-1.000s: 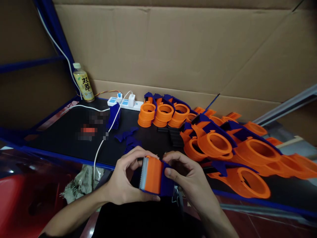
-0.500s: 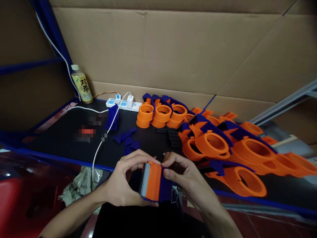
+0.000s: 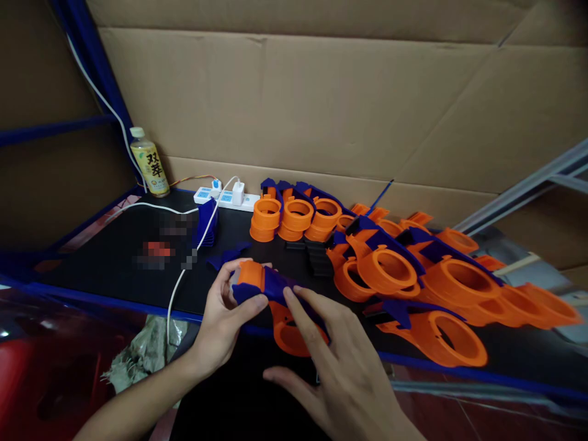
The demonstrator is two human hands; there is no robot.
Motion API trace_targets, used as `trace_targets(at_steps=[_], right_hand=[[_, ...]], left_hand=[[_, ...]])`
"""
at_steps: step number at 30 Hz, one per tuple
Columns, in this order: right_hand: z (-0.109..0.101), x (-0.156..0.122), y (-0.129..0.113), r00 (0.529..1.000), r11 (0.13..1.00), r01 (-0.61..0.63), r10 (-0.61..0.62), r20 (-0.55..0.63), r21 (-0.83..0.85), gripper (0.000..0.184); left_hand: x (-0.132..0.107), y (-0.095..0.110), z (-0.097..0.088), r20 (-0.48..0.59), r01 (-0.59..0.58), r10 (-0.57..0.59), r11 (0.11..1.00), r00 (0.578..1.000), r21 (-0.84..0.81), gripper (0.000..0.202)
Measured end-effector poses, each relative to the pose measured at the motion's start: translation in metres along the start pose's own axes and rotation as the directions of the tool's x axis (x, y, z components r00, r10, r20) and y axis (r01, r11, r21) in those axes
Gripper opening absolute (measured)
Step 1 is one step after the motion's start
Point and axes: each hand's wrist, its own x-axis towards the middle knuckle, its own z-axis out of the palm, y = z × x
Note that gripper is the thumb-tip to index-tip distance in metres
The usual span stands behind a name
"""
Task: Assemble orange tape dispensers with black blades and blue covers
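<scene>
An orange and dark blue tape dispenser (image 3: 252, 277) is in front of me at the table's front edge. Its orange ring (image 3: 290, 338) hangs below, partly behind my right hand. My left hand (image 3: 214, 334) is closed around the head end, thumb on the blue side. Stretched fingers of my right hand (image 3: 344, 358) lie against the blue part, while its thumb sticks out apart from it. Just beyond, small blue plastic pieces (image 3: 227, 255) rest on the black table (image 3: 110, 269).
Several more orange and blue tape dispensers (image 3: 390, 266) cover the table's right side, with black parts (image 3: 316, 256) beside them. A stack of blue pieces (image 3: 206, 223), a white power strip (image 3: 248, 202), a cable (image 3: 177, 288) and a drink bottle (image 3: 150, 164) are farther left.
The tape dispenser has been turned and moved up and left, so its orange ring shows. My right hand has gone from a pinch to stretched fingers on the blue part.
</scene>
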Motion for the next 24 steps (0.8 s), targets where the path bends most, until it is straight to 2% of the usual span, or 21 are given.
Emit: trace_targets(at_steps=[3,6,8,10,12,13,15,17,18,21,24], right_hand=[[-0.003,-0.001,0.003,0.996,0.985,0.085,-0.08,0.037,-0.15,0.085],[-0.027,0.018,0.023,0.998,0.989,0.06,-0.061,-0.005,-0.135,0.081],[-0.056,0.042,0.049,0.993,0.988,-0.04,0.023,-0.112,-0.15,0.076],[-0.088,0.073,0.086,0.974,0.957,-0.179,0.14,-0.178,-0.23,0.076],[-0.112,0.105,0.131,0.937,0.89,-0.337,0.285,-0.202,-0.306,0.074],[-0.118,0.119,0.155,0.907,0.855,-0.42,0.384,-0.171,-0.306,0.074],[-0.121,0.142,0.2,0.846,0.818,-0.528,0.531,-0.054,-0.228,0.077],[-0.112,0.156,0.235,0.834,0.839,-0.534,0.543,0.103,-0.101,0.076],[-0.105,0.161,0.247,0.828,0.838,-0.54,0.545,0.129,-0.079,0.074],[-0.086,0.167,0.265,0.828,0.84,-0.542,0.539,0.153,-0.031,0.066],[-0.077,0.169,0.266,0.837,0.839,-0.543,0.539,0.097,0.021,0.059]], left_hand=[[0.002,-0.006,0.003,-0.04,0.04,-0.042,0.997,0.998,-0.062,0.052],[0.006,-0.008,0.004,0.08,0.011,-0.001,0.992,0.997,-0.128,0.061],[0.01,-0.009,0.002,0.155,0.0,0.021,0.991,0.988,-0.13,0.065],[0.013,-0.011,-0.002,0.177,0.012,0.004,0.996,0.984,-0.088,0.056],[0.016,-0.014,-0.006,0.193,0.033,-0.024,0.998,0.981,-0.046,0.047],[0.017,-0.016,-0.007,0.203,0.044,-0.038,0.999,0.978,-0.027,0.043],[0.019,-0.021,-0.01,0.226,0.067,-0.068,0.998,0.972,0.01,0.038],[0.021,-0.025,-0.013,0.241,0.102,-0.11,0.994,0.964,0.045,0.034],[0.022,-0.026,-0.014,0.247,0.117,-0.129,0.991,0.961,0.06,0.033],[0.024,-0.029,-0.016,0.263,0.131,-0.152,0.987,0.953,0.095,0.031],[0.024,-0.029,-0.017,0.29,0.117,-0.147,0.986,0.946,0.12,0.029]])
